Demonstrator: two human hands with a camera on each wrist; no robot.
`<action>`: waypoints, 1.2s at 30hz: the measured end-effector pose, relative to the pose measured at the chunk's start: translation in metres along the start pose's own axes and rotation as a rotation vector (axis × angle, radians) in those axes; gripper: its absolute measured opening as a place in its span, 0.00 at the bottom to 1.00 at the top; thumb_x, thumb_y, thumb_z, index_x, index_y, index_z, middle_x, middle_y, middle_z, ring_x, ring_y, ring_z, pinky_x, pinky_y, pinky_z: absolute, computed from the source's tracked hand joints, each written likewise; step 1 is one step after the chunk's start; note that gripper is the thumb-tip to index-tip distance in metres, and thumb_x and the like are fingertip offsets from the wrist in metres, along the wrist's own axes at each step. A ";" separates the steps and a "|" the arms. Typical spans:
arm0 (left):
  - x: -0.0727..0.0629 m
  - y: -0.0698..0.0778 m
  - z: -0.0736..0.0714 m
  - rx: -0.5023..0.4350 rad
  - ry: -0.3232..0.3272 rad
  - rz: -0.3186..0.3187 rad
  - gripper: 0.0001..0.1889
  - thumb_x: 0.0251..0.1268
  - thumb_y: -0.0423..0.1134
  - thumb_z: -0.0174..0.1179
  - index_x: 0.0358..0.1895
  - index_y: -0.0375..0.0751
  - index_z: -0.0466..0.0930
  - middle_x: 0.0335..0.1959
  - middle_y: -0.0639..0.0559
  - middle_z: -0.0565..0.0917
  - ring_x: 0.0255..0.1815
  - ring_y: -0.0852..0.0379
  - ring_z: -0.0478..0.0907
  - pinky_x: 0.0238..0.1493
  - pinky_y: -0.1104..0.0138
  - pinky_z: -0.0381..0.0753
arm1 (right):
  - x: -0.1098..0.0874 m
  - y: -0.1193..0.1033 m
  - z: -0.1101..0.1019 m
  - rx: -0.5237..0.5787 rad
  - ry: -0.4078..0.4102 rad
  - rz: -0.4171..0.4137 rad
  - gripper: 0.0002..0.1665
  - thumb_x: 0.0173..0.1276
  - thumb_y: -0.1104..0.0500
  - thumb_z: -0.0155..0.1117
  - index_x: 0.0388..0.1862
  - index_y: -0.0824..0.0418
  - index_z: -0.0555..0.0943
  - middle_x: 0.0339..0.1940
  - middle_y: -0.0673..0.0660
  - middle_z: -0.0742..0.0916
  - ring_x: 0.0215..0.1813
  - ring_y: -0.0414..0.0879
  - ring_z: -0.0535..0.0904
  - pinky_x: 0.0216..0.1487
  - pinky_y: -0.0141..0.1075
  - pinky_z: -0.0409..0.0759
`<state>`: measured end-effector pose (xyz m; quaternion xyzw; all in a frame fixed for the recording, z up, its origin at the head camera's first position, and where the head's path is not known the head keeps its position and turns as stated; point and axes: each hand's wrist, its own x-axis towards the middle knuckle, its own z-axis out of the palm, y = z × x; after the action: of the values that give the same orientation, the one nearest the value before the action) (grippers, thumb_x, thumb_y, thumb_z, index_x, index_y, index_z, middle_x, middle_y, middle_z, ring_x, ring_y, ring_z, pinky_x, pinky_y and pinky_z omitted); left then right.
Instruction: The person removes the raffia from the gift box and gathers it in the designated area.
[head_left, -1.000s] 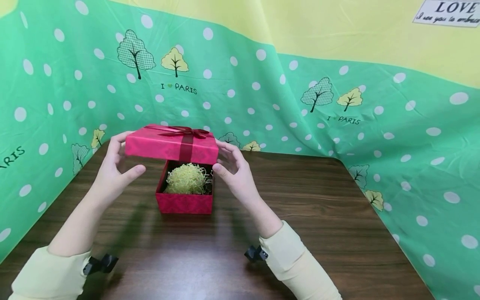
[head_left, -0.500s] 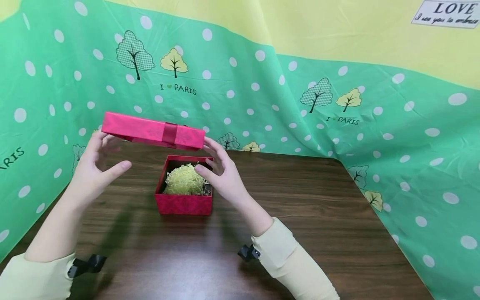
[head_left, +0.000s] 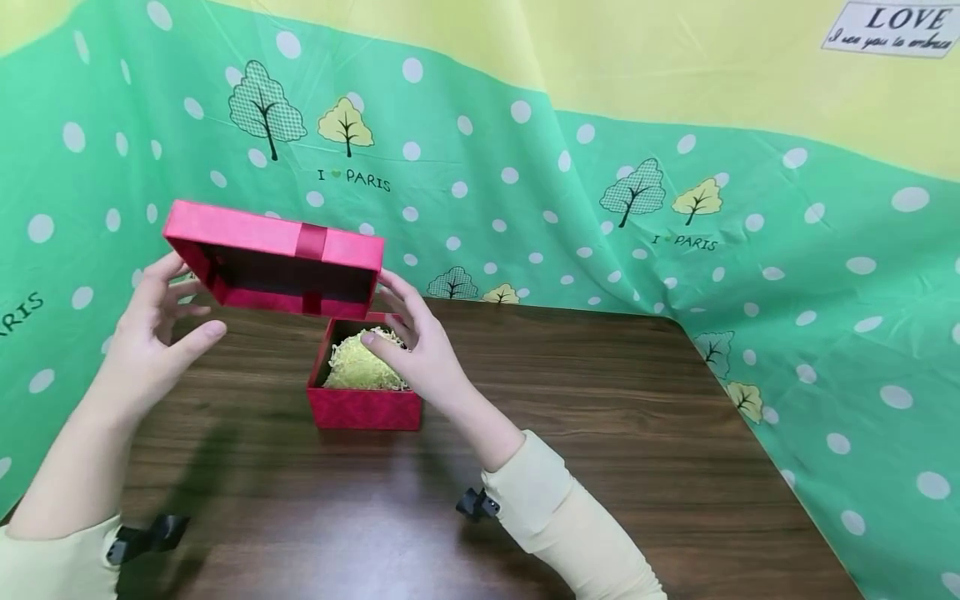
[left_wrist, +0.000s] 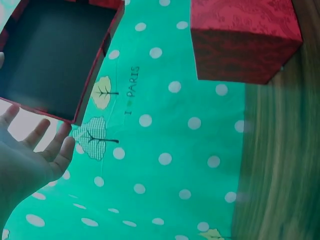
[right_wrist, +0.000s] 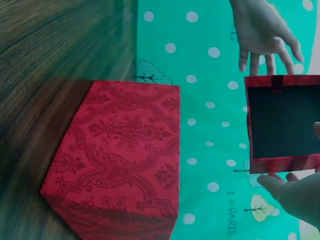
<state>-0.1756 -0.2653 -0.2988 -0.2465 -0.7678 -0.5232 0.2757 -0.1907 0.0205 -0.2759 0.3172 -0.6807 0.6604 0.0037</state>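
Observation:
A pink-red gift box lid [head_left: 277, 279] with a dark red ribbon hangs tilted in the air, its black inside turned towards me. My left hand [head_left: 153, 333] supports its left end with extended fingertips, thumb off the lid. At the other end the fingers of my right hand [head_left: 423, 354] press the lid's side, its thumb also free. Below stands the gift box base [head_left: 365, 411], uncovered, holding a mound of yellow shredded paper [head_left: 360, 362]. The right hand partly hides its right side. In the right wrist view, the patterned box wall [right_wrist: 135, 135] fills the lower left.
The box stands on a dark wood-grain table [head_left: 600, 433]. Behind and beside it hangs a green and yellow cloth [head_left: 480, 150] with dots and printed trees. A small black device [head_left: 477, 504] sits at each wrist, by the cream sleeves.
Both hands have carried the lid up and to the left, off the box. It has tipped so that its black inside now shows. The box base has stayed in place.

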 end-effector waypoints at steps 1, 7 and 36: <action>-0.002 0.001 -0.002 0.042 -0.001 -0.012 0.40 0.53 0.19 0.55 0.72 0.40 0.54 0.67 0.54 0.64 0.56 0.61 0.68 0.47 0.80 0.68 | 0.000 0.001 0.001 -0.004 -0.007 -0.003 0.40 0.62 0.72 0.58 0.73 0.58 0.59 0.70 0.56 0.68 0.70 0.52 0.65 0.70 0.47 0.62; -0.011 0.002 -0.013 0.174 -0.021 -0.135 0.42 0.53 0.20 0.60 0.73 0.47 0.56 0.59 0.59 0.69 0.47 0.65 0.72 0.40 0.83 0.70 | 0.004 0.024 0.004 -0.084 -0.030 -0.009 0.44 0.63 0.70 0.60 0.74 0.50 0.57 0.66 0.57 0.72 0.61 0.53 0.75 0.62 0.42 0.73; -0.047 -0.025 -0.067 0.166 -0.281 -0.315 0.50 0.53 0.16 0.59 0.76 0.52 0.44 0.51 0.61 0.73 0.38 0.69 0.80 0.32 0.76 0.80 | -0.005 0.061 0.038 -0.137 -0.028 0.072 0.43 0.56 0.68 0.70 0.68 0.43 0.66 0.53 0.52 0.78 0.35 0.35 0.83 0.33 0.32 0.83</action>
<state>-0.1473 -0.3405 -0.3275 -0.1702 -0.8681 -0.4553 0.1003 -0.1977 -0.0160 -0.3378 0.3005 -0.7354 0.6073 -0.0079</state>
